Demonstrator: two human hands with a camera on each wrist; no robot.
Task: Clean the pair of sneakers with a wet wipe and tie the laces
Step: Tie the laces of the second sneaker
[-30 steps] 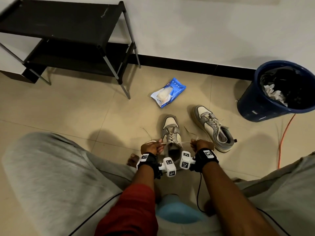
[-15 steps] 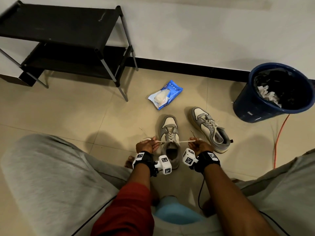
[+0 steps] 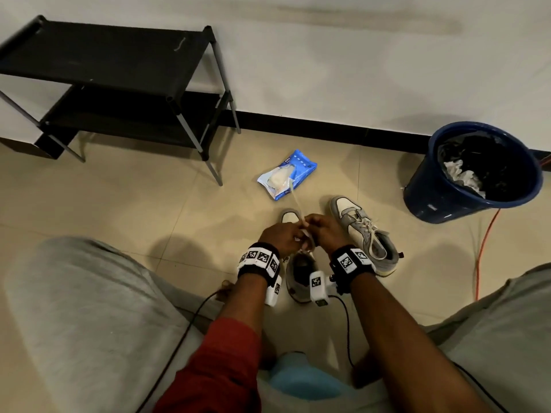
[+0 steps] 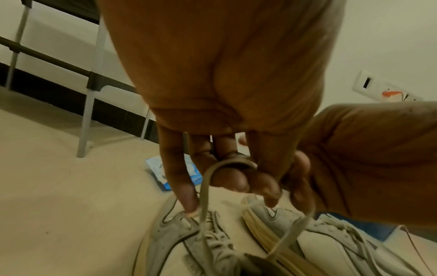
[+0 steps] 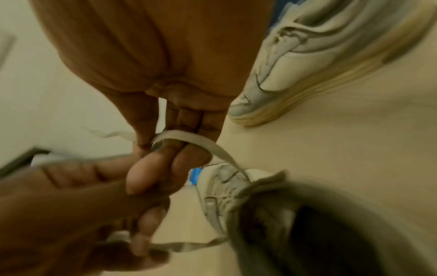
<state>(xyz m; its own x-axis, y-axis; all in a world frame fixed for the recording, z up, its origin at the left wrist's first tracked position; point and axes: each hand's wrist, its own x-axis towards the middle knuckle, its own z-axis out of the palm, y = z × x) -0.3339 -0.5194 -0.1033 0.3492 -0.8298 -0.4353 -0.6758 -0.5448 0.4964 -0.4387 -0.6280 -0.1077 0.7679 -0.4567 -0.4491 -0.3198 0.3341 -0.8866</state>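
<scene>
I see both of my hands brought together over the near sneaker (image 3: 298, 275), which stands on the tiled floor (image 3: 125, 210) between my knees with its toe pointing toward the wall. My left hand (image 3: 278, 236) has its fingers curled down, and in the left wrist view a loop of lace (image 4: 212, 179) runs over them, pinched against the thumb. My right hand (image 3: 323, 232) sits knuckle to knuckle with the left; the right wrist view shows its fingers bent, with the other strand of lace (image 5: 189, 139) draped across them and clamped by the thumb. So both hands are closed on lace, touching each other just above the tongue. One free end of lace (image 3: 295, 201) sticks up and away from the fingers toward the wall.

The near sneaker is grey and off-white with a yellowed sole, and its opening is dark and gaping toward me. The second sneaker (image 3: 365, 236) lies just to the right, angled with its toe away, its laces loose over the tongue.

Beyond the shoes, a blue pack of wet wipes (image 3: 287, 178) lies on the floor. A blue bin (image 3: 471, 174) stands at the right by the wall, and a black shoe rack (image 3: 119, 84) at the left.
</scene>
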